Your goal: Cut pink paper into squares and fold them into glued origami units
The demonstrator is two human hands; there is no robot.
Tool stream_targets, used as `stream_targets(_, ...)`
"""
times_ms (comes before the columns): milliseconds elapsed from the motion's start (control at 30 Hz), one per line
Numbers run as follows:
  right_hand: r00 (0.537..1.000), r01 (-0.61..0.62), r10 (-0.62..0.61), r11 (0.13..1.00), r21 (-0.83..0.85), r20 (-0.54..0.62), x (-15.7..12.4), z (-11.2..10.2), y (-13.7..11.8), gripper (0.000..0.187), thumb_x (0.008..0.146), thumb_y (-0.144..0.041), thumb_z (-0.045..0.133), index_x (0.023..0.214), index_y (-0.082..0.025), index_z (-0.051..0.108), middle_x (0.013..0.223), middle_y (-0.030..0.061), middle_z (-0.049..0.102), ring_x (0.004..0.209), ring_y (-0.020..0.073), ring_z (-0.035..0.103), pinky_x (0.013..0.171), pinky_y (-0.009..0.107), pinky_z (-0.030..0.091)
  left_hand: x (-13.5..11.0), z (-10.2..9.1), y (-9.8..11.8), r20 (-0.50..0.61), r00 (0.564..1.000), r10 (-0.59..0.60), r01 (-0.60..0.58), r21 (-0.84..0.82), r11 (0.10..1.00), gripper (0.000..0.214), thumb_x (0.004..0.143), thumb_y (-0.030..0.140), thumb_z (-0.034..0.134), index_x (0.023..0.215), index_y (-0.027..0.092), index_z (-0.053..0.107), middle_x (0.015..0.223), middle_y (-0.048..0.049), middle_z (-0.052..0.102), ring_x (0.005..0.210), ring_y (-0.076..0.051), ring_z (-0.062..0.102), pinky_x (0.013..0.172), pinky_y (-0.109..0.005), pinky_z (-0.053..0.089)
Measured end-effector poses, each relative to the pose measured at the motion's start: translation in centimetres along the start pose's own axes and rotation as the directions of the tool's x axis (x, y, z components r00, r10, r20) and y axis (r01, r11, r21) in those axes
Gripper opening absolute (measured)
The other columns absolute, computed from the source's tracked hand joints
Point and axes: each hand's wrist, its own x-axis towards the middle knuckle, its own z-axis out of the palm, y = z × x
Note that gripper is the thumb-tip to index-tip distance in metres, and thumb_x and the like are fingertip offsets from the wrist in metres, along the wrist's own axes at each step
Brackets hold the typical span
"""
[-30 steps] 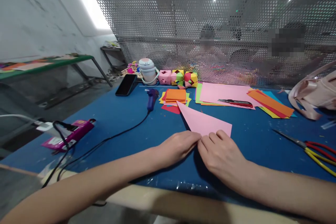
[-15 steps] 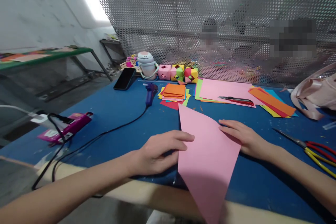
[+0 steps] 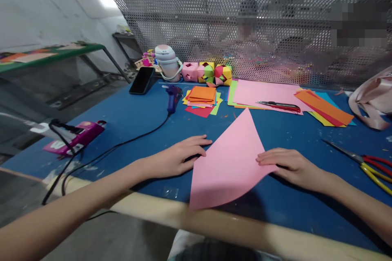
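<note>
A pink sheet of paper [image 3: 229, 163] lies turned cornerwise in front of me, one point toward the back of the table and its near edge bowed upward. With fingers on top and the thumb beneath, my right hand [image 3: 288, 165] grips its right corner. My left hand [image 3: 179, 157] rests at the left corner, fingers stretched out and apart along the paper's edge. Its thumb tip meets that corner, and I see no firm hold there.
Behind the sheet are a glue gun [image 3: 174, 100], a stack of coloured paper squares [image 3: 202, 96], folded paper cubes [image 3: 206, 73], a utility knife [image 3: 278, 106] on larger sheets, and a phone [image 3: 142, 80]. Scissors [image 3: 361, 161] lie right; a power strip [image 3: 76, 138] sits left, its cord nearby.
The pink sheet has turned, its far point moving right and its near part swinging up and left onto the table. My left hand has shifted left off the sheet's face; my right hand keeps its grip.
</note>
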Motion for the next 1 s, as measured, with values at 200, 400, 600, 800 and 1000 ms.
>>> stream_targets(200,0.904,-0.426,0.425,0.905,0.004,-0.053,1.5,0.3,-0.5,0.032,0.088,-0.041,0.047,0.083,-0.019,0.070,0.075,0.0018,0.071,0.067,0.0162,0.063,0.060,0.025,0.049,-2.3,0.0,2.2,0.048,0.996,0.071,-0.073,0.036,0.997,0.050,0.078,0.012,0.051,0.127,0.020,0.051,0.138,-0.0116,0.047,0.134,-0.024,0.034,0.110,-0.046,0.029)
stream_targets(400,0.808,-0.573,0.576,0.817,0.059,-0.129,2.9,0.1,-0.5,0.035,0.084,-0.045,0.049,0.069,-0.018,0.064,0.066,0.0007,0.064,0.062,0.0150,0.057,0.056,0.024,0.043,-1.9,0.9,3.6,-0.149,0.954,-0.262,0.234,-0.182,0.955,0.026,0.090,0.028,0.044,0.102,0.019,0.066,0.103,-0.0065,0.068,0.094,-0.017,0.062,0.083,-0.027,0.049)
stream_targets(600,0.791,-0.581,0.585,0.810,0.081,-0.180,3.2,0.2,0.1,0.034,0.083,-0.047,0.050,0.071,-0.018,0.064,0.069,0.0017,0.065,0.064,0.0160,0.056,0.058,0.025,0.043,0.0,0.7,3.0,-0.217,0.776,-0.592,0.502,-0.356,0.788,0.033,0.083,0.042,0.049,0.076,0.015,0.066,0.071,-0.0003,0.066,0.066,-0.015,0.058,0.059,-0.022,0.046)
stream_targets(800,0.775,-0.613,0.602,0.790,0.005,-0.194,2.8,0.4,0.1,0.036,0.083,-0.048,0.050,0.071,-0.018,0.064,0.066,0.0010,0.062,0.060,0.0154,0.053,0.054,0.025,0.040,0.9,0.4,2.7,-0.130,0.775,-0.618,0.467,-0.541,0.699,0.025,0.079,0.036,0.053,0.084,0.013,0.064,0.076,0.0007,0.065,0.068,-0.014,0.057,0.061,-0.023,0.046)
stream_targets(1000,0.782,-0.601,0.580,0.798,-0.031,-0.226,2.7,0.8,0.2,0.037,0.081,-0.051,0.051,0.064,-0.019,0.061,0.058,0.0002,0.057,0.054,0.0148,0.049,0.050,0.026,0.037,0.4,0.5,2.8,-0.032,0.810,-0.585,0.387,-0.721,0.575,0.037,0.072,0.025,0.061,0.106,0.013,0.059,0.094,-0.0039,0.068,0.086,-0.018,0.063,0.075,-0.029,0.051)
